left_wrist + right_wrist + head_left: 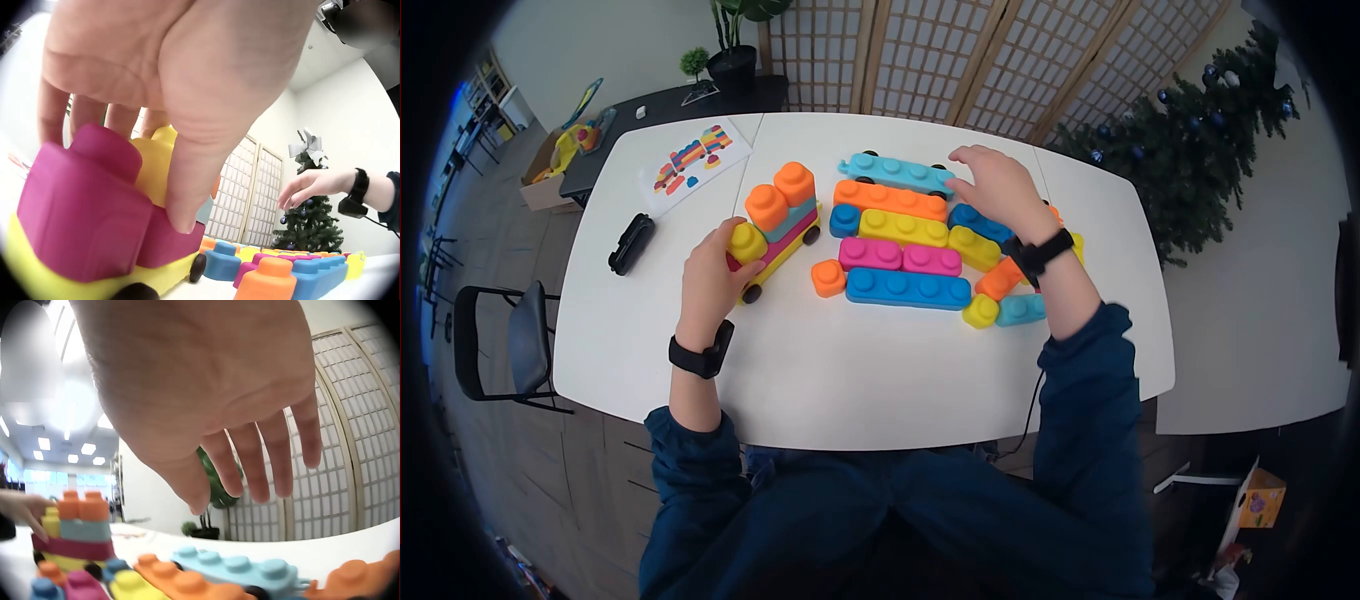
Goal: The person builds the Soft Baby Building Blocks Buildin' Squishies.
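Observation:
A toy truck of building blocks stands at the left of the table, on a yellow wheeled base (783, 263). It carries a magenta block (81, 212), a light blue block (792, 222), orange blocks (767, 208) and a yellow block (747, 243). My left hand (708, 285) grips the truck around the yellow block, thumb on the near side and fingers on the far side. My right hand (1002, 190) hovers with loosely spread fingers by the right end of a light blue wheeled base (898, 171). Nothing is in that hand.
Several loose blocks lie in the middle, among them a long orange block (890, 200) and a long blue block (908, 288). More blocks sit under my right forearm. A picture sheet (696, 165) and a black case (632, 244) lie at the left of the white table (850, 390).

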`<state>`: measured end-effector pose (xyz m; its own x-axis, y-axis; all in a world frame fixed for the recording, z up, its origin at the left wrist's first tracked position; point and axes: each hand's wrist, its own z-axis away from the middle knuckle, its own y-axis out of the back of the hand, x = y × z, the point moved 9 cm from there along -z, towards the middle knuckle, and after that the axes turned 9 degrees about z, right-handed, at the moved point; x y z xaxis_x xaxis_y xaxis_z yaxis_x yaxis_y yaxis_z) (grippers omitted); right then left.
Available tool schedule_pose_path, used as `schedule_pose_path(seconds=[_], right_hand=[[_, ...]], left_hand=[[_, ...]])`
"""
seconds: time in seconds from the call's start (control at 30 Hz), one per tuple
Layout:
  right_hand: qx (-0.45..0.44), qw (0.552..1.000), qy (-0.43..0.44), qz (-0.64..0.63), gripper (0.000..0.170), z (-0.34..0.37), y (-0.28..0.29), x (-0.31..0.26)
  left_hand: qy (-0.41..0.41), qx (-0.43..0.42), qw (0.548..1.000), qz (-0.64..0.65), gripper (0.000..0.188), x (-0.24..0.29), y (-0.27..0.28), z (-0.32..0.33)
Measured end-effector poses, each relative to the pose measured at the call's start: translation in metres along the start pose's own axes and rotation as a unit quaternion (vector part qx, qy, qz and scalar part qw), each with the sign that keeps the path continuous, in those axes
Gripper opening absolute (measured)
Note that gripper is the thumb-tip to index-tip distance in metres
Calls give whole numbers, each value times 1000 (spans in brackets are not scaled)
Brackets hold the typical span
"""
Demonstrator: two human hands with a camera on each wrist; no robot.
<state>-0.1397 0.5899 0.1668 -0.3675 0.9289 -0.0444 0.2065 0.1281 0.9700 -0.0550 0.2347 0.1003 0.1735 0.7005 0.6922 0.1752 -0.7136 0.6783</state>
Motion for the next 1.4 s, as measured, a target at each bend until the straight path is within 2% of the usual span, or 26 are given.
schedule_pose_path(seconds=[0.07, 0.1, 0.17, 0.2, 0.27, 0.3, 0.37, 0.47, 0.6, 0.67, 0.7, 0.73, 0.8, 0.83, 0.9, 0.93, 1.0, 1.03, 1.07, 1.13, 1.17, 1.23, 1.3, 1.33, 1.4], right_hand=[[-88, 991, 7, 102, 42, -21, -44, 15], [-88, 991, 7, 102, 42, -30, -57, 23], [-109, 993, 38, 6, 47, -43, -80, 27], [-108, 993, 39, 7, 47, -46, -83, 25], [-136, 989, 13, -63, 54, -53, -93, 21], [-136, 989, 14, -64, 54, -57, -97, 23], [-171, 984, 21, -56, 59, -63, -115, 25], [-203, 977, 17, -67, 56, -67, -129, 25], [-171, 982, 33, -80, 53, -67, -124, 24], [-127, 978, -27, -164, 53, -65, -104, 36], [-85, 982, -38, -167, 53, -63, -86, 39], [-85, 982, -38, -166, 53, -57, -72, 38], [-12, 988, -2, -154, 55, -38, -29, 27], [-13, 988, -1, -154, 55, -25, -12, 20], [-30, 987, -14, -160, 56, 9, 17, 5], [-31, 987, -15, -159, 56, 25, 26, 0], [-26, 989, 55, -136, 58, 60, 43, -22], [-33, 989, 45, -136, 57, 77, 46, -31], [-40, 989, 35, -137, 57, 94, 47, -39], [-57, 989, 52, -125, 60, 124, 31, -53], [-56, 989, 52, -127, 60, 136, 25, -59], [-55, 989, 53, -130, 60, 156, 8, -71], [-91, 984, 21, -150, 59, 170, -14, -78], [-91, 984, 23, -151, 59, 174, -22, -82], [-89, 984, 38, -150, 57, 181, -36, -93]], left_hand=[[4, -1, 1000, -2, 62, -2, -3, 1], [3, 0, 1000, -2, 62, -1, -2, 1], [24, -19, 999, 21, 68, -1, -3, 2], [24, -17, 999, 21, 68, 2, -2, 5], [-89, 102, 989, -64, 73, 33, 22, 21], [-89, 102, 989, -65, 73, 42, 28, 29], [-48, 124, 990, 41, 70, 49, 45, 44], [-78, 123, 988, 42, 63, 55, 39, 56], [-77, 141, 987, 27, 42, 58, 35, 62], [-87, 150, 984, 42, 38, 62, 35, 63], [-98, 159, 981, 56, 34, 65, 38, 64], [-98, 160, 981, 56, 34, 69, 39, 64], [-87, 123, 981, 124, 31, 74, 33, 65], [-86, 124, 981, 124, 31, 76, 32, 66], [-118, 44, 981, 149, 33, 88, 16, 65], [-118, 43, 981, 150, 33, 91, 13, 66], [-96, 1, 977, 192, 35, 94, -3, 66], [-93, -30, 976, 197, 50, 90, -11, 67], [-94, -32, 975, 199, 50, 91, -11, 68], [-72, -98, 972, 199, 66, 91, -23, 70], [-73, -99, 972, 201, 66, 89, -25, 72], [-53, -173, 967, 180, 82, 82, -40, 77], [-69, -201, 963, 167, 84, 91, -45, 79], [-85, -230, 957, 153, 85, 96, -50, 82], [-110, -230, 957, 140, 84, 95, -60, 85]])
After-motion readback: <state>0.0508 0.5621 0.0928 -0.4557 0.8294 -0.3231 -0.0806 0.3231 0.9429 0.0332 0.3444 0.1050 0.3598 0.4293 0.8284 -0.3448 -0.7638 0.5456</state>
